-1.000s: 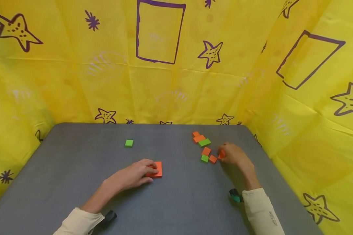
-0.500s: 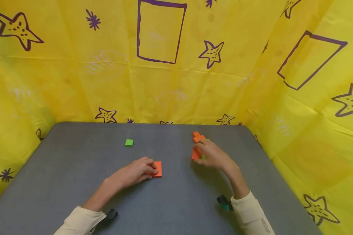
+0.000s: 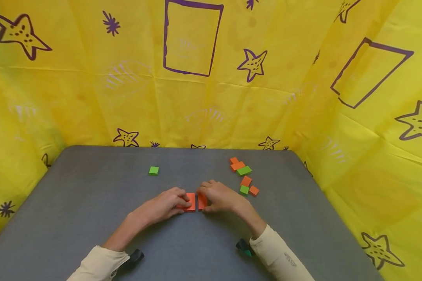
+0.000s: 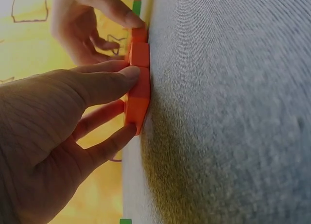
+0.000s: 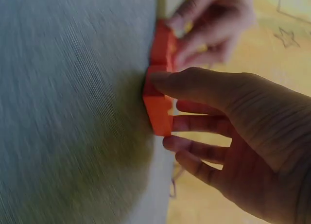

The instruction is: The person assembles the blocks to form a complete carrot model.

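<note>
On the grey table, flat orange blocks (image 3: 191,202) lie side by side in the head view. My left hand (image 3: 166,203) pinches them, thumb on the near side and fingers on the far side, partly covering them. My right hand (image 3: 222,197) grips another orange block (image 3: 202,202), with a narrow gap between it and the left hand's blocks in the head view. In the left wrist view the orange blocks (image 4: 139,83) form a row along the table top under my thumb. The right wrist view has the gripped block (image 5: 158,110) between thumb and fingers.
A cluster at the back right holds orange blocks (image 3: 246,181), a long green block (image 3: 244,170) and a small green block (image 3: 244,190). One green block (image 3: 154,171) lies alone at the back left. Yellow patterned cloth (image 3: 204,113) encloses the table's back and sides.
My right hand has brought an orange block from the cluster at the right leftward to beside the left hand's blocks. The left hand has stayed nearly in place.
</note>
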Action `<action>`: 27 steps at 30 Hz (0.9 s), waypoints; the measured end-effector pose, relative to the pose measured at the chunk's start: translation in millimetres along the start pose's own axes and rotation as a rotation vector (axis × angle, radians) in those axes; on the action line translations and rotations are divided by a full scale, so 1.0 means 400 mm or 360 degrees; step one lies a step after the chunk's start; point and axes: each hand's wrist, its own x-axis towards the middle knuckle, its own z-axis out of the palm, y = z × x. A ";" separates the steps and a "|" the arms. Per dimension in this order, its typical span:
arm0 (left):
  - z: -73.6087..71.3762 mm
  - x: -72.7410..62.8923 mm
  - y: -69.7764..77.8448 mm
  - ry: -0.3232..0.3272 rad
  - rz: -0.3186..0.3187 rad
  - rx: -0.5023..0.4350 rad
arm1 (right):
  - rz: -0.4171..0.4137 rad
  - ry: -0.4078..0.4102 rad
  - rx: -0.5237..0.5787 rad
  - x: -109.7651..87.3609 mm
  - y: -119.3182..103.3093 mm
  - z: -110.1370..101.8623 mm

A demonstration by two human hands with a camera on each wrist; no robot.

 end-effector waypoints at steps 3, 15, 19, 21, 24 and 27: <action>0.005 0.005 -0.002 0.0044 0.0053 0.0026 | -0.0031 -0.0011 0.0002 0.015 -0.015 0.013; 0.014 0.009 0.010 0.0115 0.0097 0.0055 | -0.0036 0.0051 0.0122 0.007 -0.009 0.032; 0.020 0.020 0.018 0.0098 0.0092 0.0042 | -0.0044 0.0087 0.0105 -0.002 -0.007 0.032; 0.024 0.025 0.021 0.0111 0.0103 0.0043 | -0.0045 0.0094 0.0101 -0.005 -0.006 0.033; 0.028 0.033 0.025 0.0131 0.0124 0.0036 | -0.0034 0.0103 0.0105 -0.007 -0.005 0.036; 0.029 0.037 0.028 0.0142 0.0129 0.0024 | -0.0023 0.0110 0.0119 -0.009 -0.002 0.040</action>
